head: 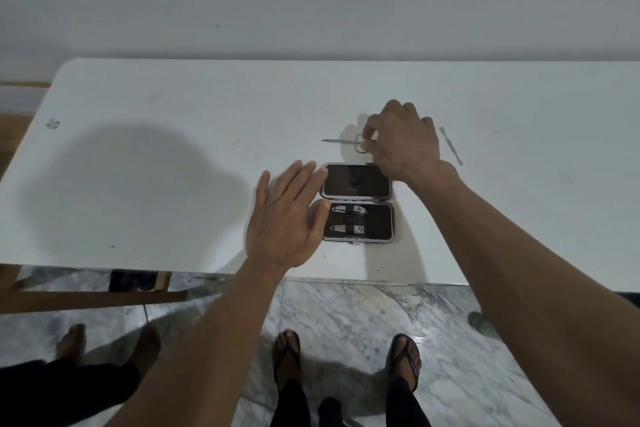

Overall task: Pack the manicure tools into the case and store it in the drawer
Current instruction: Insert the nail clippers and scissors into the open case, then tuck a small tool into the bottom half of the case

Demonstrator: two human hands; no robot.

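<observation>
A small dark manicure case (375, 220) lies open on the white table (173, 167), lid half towards the wall. Two metal nail clippers (348, 209) sit strapped in its near half. My left hand (285, 219) hovers flat with fingers spread at the case's left edge, holding nothing. Just beyond the lid, my right hand (401, 141) pinches the ring handles of thin metal scissors (341, 141), whose blades point left, low over the table. A slim metal cuticle pusher (451, 145) lies on the table to the right of that hand.
The table's near edge runs just below the case, with marble floor and my sandalled feet (346, 354) under it. A wooden frame (93, 295) shows under the table's left end. Another person's bare feet (107, 343) stand at lower left. A wall backs the table.
</observation>
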